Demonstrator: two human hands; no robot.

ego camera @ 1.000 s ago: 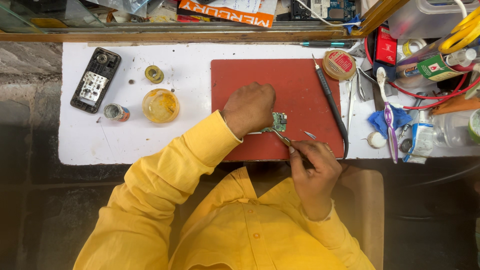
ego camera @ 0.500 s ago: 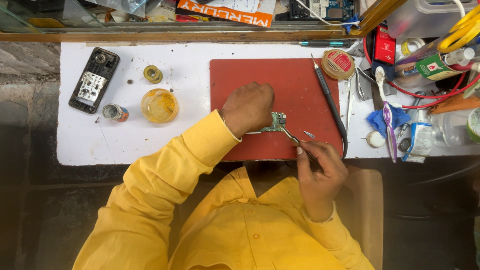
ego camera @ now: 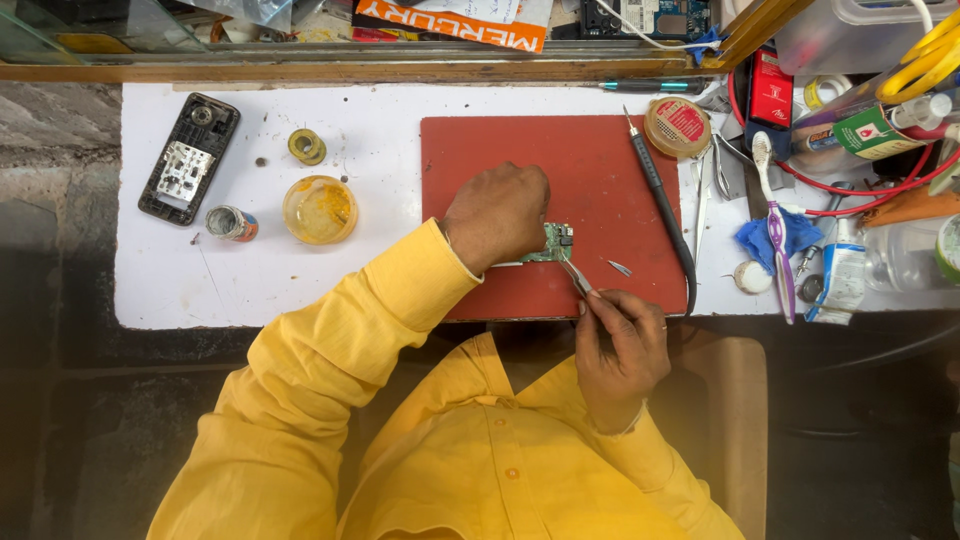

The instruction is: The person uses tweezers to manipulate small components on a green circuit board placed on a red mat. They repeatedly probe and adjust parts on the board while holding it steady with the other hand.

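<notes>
Tweezers [ego camera: 577,275] pinched in my right hand [ego camera: 620,350] probe the circuit board [ego camera: 553,243], which my left hand [ego camera: 497,213] clamps flat to steady it.

A white rectangular surface [ego camera: 400,280] carries a red rectangular mat [ego camera: 600,170]. Left of the mat lie a round amber glass dish [ego camera: 319,209], a small yellow tape roll [ego camera: 306,146] and an opened black phone body [ego camera: 189,158]. A black soldering iron [ego camera: 660,205] lies along the mat's right edge.
</notes>
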